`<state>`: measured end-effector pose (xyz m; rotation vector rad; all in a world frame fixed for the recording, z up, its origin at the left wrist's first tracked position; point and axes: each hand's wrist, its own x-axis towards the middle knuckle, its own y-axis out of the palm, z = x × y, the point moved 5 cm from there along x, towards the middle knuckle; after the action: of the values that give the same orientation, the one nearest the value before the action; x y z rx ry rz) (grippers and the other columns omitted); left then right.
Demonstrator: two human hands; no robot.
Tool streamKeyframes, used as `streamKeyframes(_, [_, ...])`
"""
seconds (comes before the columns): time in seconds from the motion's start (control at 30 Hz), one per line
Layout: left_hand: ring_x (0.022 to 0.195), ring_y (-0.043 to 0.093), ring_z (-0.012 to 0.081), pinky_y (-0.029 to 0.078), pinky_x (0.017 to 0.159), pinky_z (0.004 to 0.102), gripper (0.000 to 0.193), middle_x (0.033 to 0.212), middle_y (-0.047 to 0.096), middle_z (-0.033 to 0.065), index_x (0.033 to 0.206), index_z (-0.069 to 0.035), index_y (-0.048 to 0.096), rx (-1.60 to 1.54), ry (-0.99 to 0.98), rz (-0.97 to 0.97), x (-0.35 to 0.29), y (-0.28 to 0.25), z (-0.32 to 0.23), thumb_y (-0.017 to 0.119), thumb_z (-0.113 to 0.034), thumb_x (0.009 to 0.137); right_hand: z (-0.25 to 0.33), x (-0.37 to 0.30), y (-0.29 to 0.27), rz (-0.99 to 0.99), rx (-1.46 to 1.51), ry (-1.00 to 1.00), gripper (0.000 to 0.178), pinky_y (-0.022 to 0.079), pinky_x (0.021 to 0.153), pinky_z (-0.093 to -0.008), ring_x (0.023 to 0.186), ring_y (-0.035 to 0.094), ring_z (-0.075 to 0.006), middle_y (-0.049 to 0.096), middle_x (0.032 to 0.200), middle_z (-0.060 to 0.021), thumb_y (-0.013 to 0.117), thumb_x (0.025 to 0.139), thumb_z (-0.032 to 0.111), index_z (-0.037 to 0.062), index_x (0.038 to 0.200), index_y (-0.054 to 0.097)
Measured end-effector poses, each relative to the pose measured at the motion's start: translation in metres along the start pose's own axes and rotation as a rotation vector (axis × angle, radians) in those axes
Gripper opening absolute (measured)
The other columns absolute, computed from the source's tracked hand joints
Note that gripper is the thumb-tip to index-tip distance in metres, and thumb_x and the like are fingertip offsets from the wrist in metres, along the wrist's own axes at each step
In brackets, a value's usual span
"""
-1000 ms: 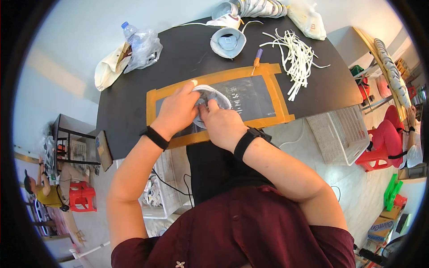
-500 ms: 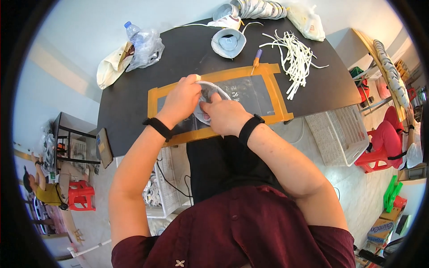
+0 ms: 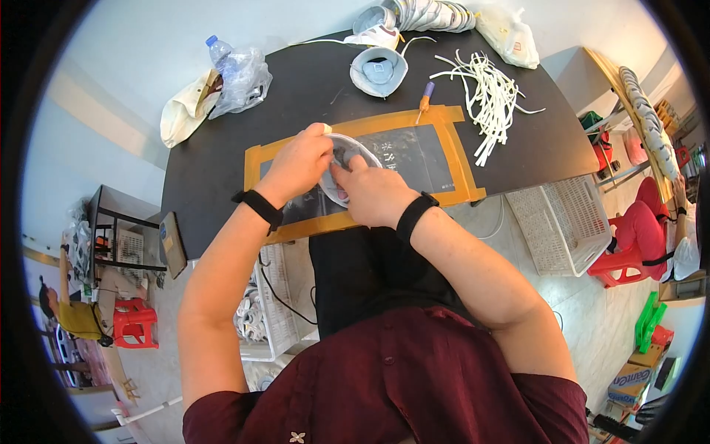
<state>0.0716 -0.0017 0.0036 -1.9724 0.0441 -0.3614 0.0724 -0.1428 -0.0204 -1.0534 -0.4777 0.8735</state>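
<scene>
A grey-white shoe upper [image 3: 343, 151] with a pale rim is between my hands over the taped sheet. My left hand [image 3: 299, 163] grips its left edge, thumb and fingers pinched together at the rim. Into the opening reach the fingers of my right hand [image 3: 373, 194], bent and pressing on the inside; part of the upper is hidden beneath them. What the right fingertips hold inside cannot be made out. Under both hands lies a dark sheet [image 3: 421, 159] bordered with tan tape. An awl-like tool [image 3: 424, 102] with an orange and purple handle rests at the sheet's far edge.
White laces [image 3: 492, 103] lie heaped at the right. Another upper [image 3: 378, 72] and a row of stacked uppers [image 3: 433, 15] sit at the back. A plastic bag with a bottle [image 3: 240, 78] and a cream cap [image 3: 188, 111] are far left. A white crate [image 3: 558, 229] stands right.
Both hands stay nearly in place on the upper, with only slight finger and wrist shifts. At far left, another person's arm has risen.
</scene>
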Motion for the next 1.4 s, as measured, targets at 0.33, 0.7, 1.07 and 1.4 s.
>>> streamKeyframes(0.33, [0.096, 0.060, 0.0350, 0.052, 0.079, 0.0452, 0.003, 0.111, 0.059, 0.0143, 0.081, -0.003, 0.062, 0.384, 0.215, 0.045, -0.004, 0.004, -0.014, 0.062, -0.004, 0.078, -0.003, 0.008, -0.004, 0.094, 0.008, 0.002, 0.041, 0.051, 0.090, -0.0472, 0.107, 0.063, -0.0370, 0.052, 0.126, -0.0213, 0.052, 0.096, 0.026, 0.0114, 0.135, 0.055])
streamKeyframes(0.7, [0.091, 0.062, 0.0320, 0.053, 0.075, 0.0434, 0.004, 0.108, 0.061, 0.0107, 0.080, -0.003, 0.059, 0.349, 0.216, -0.062, 0.000, 0.000, -0.018, 0.062, -0.006, 0.081, -0.008, 0.012, -0.001, 0.115, -0.002, 0.002, 0.037, 0.051, 0.090, -0.0467, 0.106, 0.063, -0.0369, 0.053, 0.125, -0.0199, 0.052, 0.097, 0.025, 0.0125, 0.131, 0.059])
streamKeyframes(1.07, [0.094, 0.060, 0.0329, 0.051, 0.076, 0.0453, 0.006, 0.102, 0.059, 0.0107, 0.082, -0.004, 0.059, 0.279, 0.093, -0.046, -0.004, 0.002, -0.009, 0.062, -0.008, 0.083, -0.002, 0.000, 0.001, 0.004, 0.015, -0.025, 0.044, 0.052, 0.085, -0.0459, 0.101, 0.065, -0.0365, 0.054, 0.119, -0.0187, 0.056, 0.090, 0.016, 0.0080, 0.133, 0.049])
streamKeyframes(1.4, [0.099, 0.059, 0.0311, 0.053, 0.077, 0.0417, 0.003, 0.110, 0.061, 0.0083, 0.082, -0.003, 0.060, 0.283, 0.151, -0.139, -0.006, -0.001, -0.018, 0.062, -0.005, 0.080, 0.002, 0.002, -0.003, 0.072, 0.008, 0.068, 0.059, 0.052, 0.088, -0.0446, 0.106, 0.064, -0.0370, 0.052, 0.125, -0.0197, 0.055, 0.089, 0.014, 0.0120, 0.146, 0.039])
